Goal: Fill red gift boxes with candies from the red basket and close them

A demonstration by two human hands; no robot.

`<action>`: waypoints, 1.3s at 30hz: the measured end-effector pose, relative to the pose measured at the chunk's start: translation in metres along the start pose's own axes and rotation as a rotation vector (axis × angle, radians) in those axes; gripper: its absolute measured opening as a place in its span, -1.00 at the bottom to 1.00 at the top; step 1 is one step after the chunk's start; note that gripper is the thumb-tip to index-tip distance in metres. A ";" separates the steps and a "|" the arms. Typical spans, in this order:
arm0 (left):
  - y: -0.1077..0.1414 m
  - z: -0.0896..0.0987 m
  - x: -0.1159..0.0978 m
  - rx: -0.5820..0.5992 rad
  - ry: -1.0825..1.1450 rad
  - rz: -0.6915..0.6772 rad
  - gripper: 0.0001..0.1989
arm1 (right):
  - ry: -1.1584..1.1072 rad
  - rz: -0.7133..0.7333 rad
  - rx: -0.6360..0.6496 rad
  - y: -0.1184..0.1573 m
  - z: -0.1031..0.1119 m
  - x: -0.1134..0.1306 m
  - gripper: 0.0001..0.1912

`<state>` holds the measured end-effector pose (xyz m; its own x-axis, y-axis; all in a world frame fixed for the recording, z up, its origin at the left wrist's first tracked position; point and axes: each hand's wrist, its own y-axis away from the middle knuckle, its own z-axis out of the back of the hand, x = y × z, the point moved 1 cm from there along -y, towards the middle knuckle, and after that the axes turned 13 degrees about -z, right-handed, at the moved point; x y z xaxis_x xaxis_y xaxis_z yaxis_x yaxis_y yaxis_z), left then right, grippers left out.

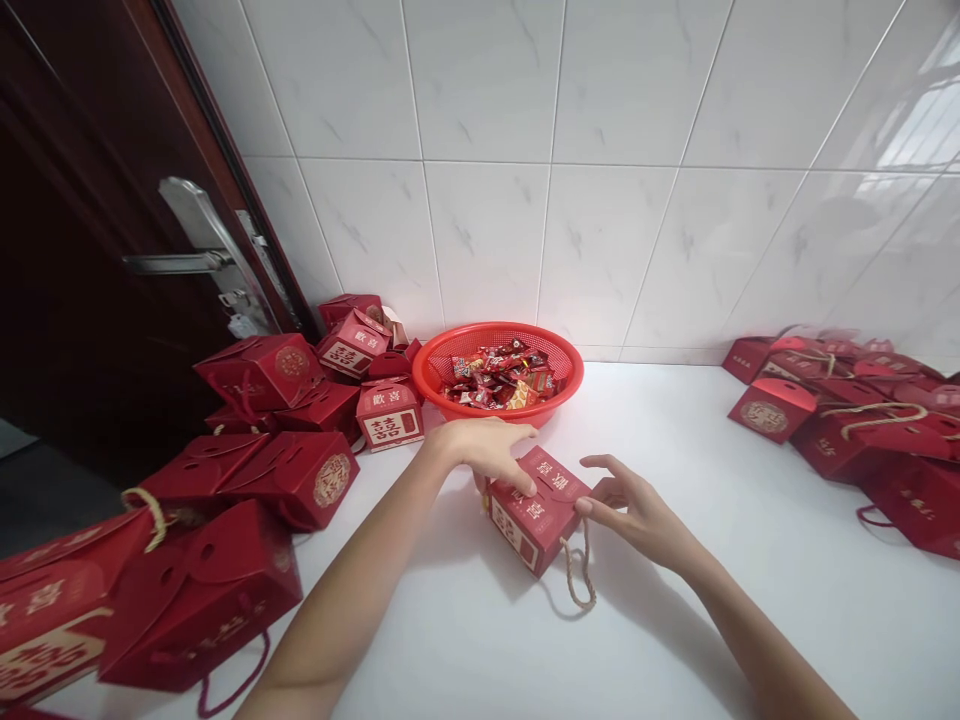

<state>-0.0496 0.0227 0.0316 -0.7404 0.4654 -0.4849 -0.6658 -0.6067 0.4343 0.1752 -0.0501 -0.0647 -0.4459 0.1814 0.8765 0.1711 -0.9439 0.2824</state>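
Observation:
A red gift box with cream lettering stands on the white table, its lid panels folded over. My left hand grips it from the far left, thumb on top and the other fingers partly hidden behind. At its right edge, the thumb of my right hand touches the box near the rope, with the fingers apart and curved. A twisted tan rope handle hangs from the box's right side onto the table. Just behind the box is a red plastic basket holding wrapped sweets.
Many red boxes are piled on the left, some with purple cords. More red boxes are heaped on the right. A white tiled wall rises behind the table, and a dark door with a metal handle stands at the left.

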 end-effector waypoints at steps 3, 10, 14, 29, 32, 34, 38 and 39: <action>0.000 0.000 0.000 -0.006 -0.013 -0.041 0.07 | -0.037 -0.031 0.063 0.000 0.001 0.000 -0.29; -0.007 0.005 0.005 0.068 -0.014 -0.120 -0.07 | -0.308 -0.055 0.245 0.006 0.005 0.008 -0.28; -0.009 0.006 0.008 -0.005 -0.102 -0.140 -0.25 | -0.481 -0.004 0.304 0.008 0.007 0.010 -0.40; 0.004 0.000 -0.004 -0.273 -0.041 -0.130 -0.29 | -0.545 0.364 0.206 0.022 0.029 0.057 -0.47; 0.011 -0.001 -0.006 -0.290 0.038 -0.153 -0.31 | -0.387 0.319 0.137 0.027 0.029 0.072 -0.59; 0.015 0.000 -0.008 -0.291 0.044 -0.165 -0.33 | -0.228 0.244 0.095 0.029 0.024 0.073 -0.66; 0.020 0.002 -0.014 -0.290 -0.010 -0.202 -0.40 | 0.031 0.128 -0.010 0.029 0.009 0.061 -0.60; 0.020 0.002 -0.015 -0.281 -0.033 -0.231 -0.44 | 0.074 0.117 -0.048 0.028 0.004 0.057 -0.60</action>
<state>-0.0517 0.0053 0.0491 -0.5792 0.6288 -0.5187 -0.7680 -0.6343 0.0886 0.1579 -0.0647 -0.0054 -0.4895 0.0504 0.8706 0.1840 -0.9699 0.1596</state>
